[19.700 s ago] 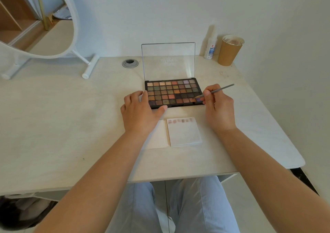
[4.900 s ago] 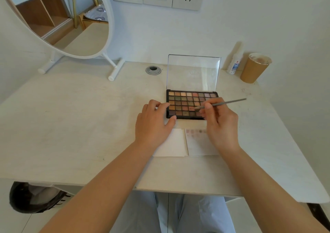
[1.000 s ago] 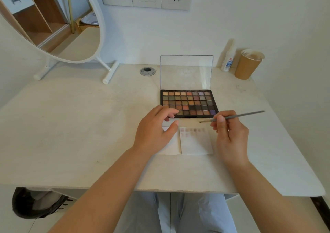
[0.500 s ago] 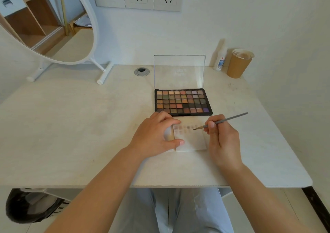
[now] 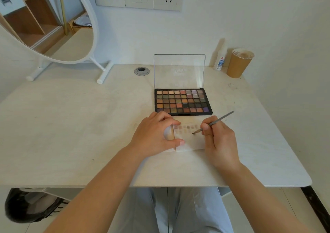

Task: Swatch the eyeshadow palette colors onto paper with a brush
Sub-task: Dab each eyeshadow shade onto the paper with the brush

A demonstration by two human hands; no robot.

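An open eyeshadow palette [image 5: 183,101] with several coloured pans lies mid-table, its clear lid upright behind it. Just in front lies a small white paper pad [image 5: 190,140] carrying two rows of faint swatches near its top edge. My right hand [image 5: 218,140] pinches a thin grey brush [image 5: 213,123]; the tip touches the paper at the right end of the lower swatch row. My left hand [image 5: 154,134] rests on the pad's left side, with the thumb pressing its lower edge and the fingers curved over its top left corner.
A round mirror [image 5: 48,22] on a white stand fills the back left. A brown paper cup [image 5: 238,63] and a small white bottle [image 5: 220,58] stand at the back right by the wall. A cable grommet [image 5: 141,71] sits behind the palette. The table edge [image 5: 160,185] runs near my lap.
My right hand has brought the brush down from beside the palette onto the paper. My left hand has slid from the palette's front edge onto the pad.
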